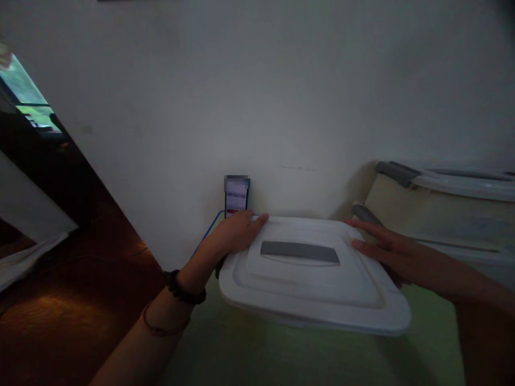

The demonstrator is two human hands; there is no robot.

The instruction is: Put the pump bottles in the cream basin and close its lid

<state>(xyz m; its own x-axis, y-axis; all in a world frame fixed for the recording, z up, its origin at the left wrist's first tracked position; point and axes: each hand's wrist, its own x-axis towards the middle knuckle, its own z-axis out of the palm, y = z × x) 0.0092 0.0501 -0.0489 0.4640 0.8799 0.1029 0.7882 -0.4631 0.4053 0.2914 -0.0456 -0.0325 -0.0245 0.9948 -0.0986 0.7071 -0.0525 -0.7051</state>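
A white plastic storage box lid (306, 289) with a grey handle (300, 252) set in its top is in front of me, above a green surface. My left hand (239, 230) grips its far left edge, thumb on top, the other fingers partly hidden. On the right edge, my right hand (382, 244) has its thumb on the top, with the fingers along the far corner and side. A thin paler edge shows under the lid's near side; I cannot tell whether a box body hangs beneath it. Just beyond my left hand, a lit phone (236, 195) leans upright against the wall.
Storage boxes (450, 209) with grey latches stand stacked at the right against the white wall (281, 96). A blue cable (209, 230) runs near the phone. The green tabletop (241, 354) lies below, and a dark reddish floor (60, 316) shows at the left.
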